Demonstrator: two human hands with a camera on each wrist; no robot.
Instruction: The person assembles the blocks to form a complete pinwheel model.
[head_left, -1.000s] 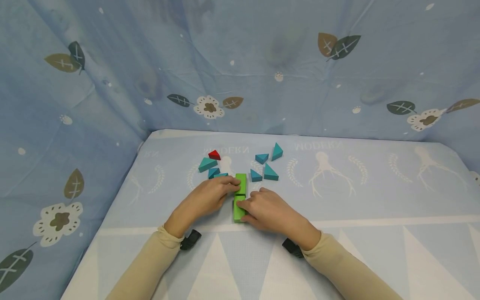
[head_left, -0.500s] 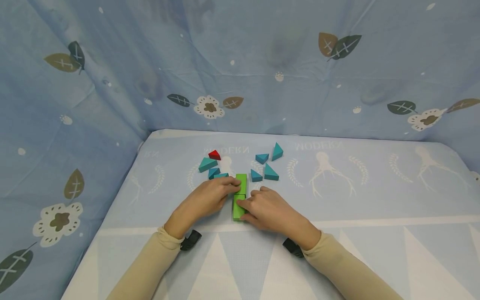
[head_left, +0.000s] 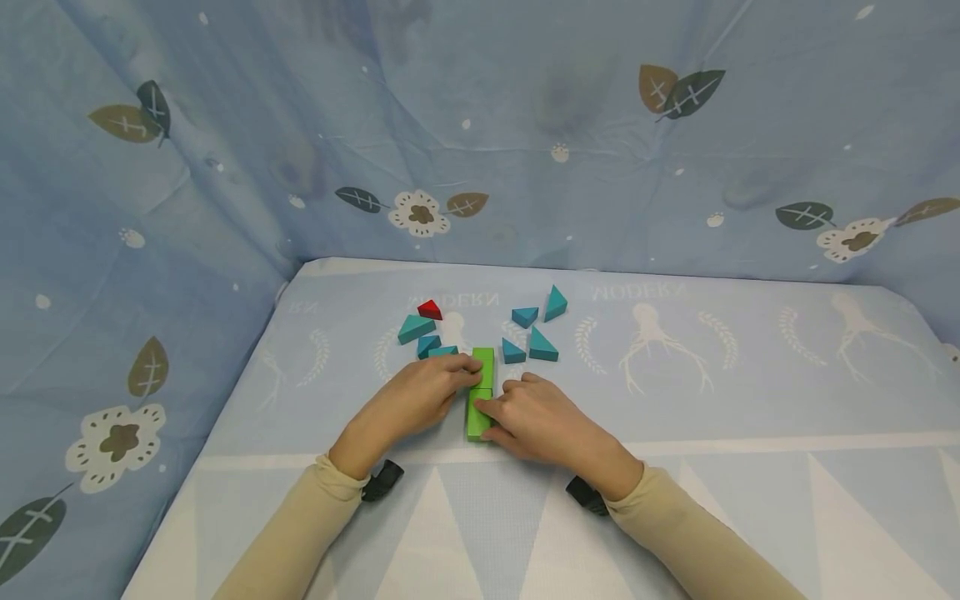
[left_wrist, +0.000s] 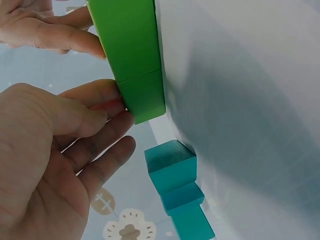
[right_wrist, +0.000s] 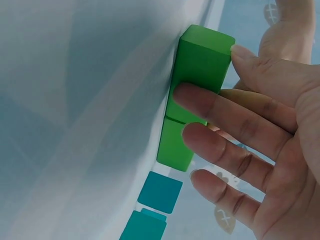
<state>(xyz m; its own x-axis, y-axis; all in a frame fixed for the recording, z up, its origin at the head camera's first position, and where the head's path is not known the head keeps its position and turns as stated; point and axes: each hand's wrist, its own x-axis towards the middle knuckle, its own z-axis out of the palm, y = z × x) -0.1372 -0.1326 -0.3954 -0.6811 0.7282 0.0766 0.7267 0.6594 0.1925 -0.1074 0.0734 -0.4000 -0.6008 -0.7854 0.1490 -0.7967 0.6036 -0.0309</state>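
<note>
Two bright green rectangular blocks lie end to end, the far green block (head_left: 483,364) and the near green block (head_left: 478,427), meeting at a thin seam. My left hand (head_left: 423,390) rests its fingertips on the far one from the left; in the left wrist view the thumb (left_wrist: 82,117) stays apart from it. With my right hand (head_left: 543,421) I hold the near one: index finger on top, another finger (right_wrist: 200,100) along its right side, thumb (right_wrist: 245,57) at its near end's edge. My remaining right fingers are extended beside the blocks.
Left of the green blocks lie several teal and blue triangular blocks (head_left: 415,328) and a red triangular block (head_left: 430,309). More teal and blue triangles (head_left: 542,344) lie on the right. The patterned table covering (head_left: 712,400) meets a blue fabric wall (head_left: 525,208) behind.
The dark gap between the two green blocks has closed, as the near block shifted slightly away from me to meet the far one. Both hands stay almost in place.
</note>
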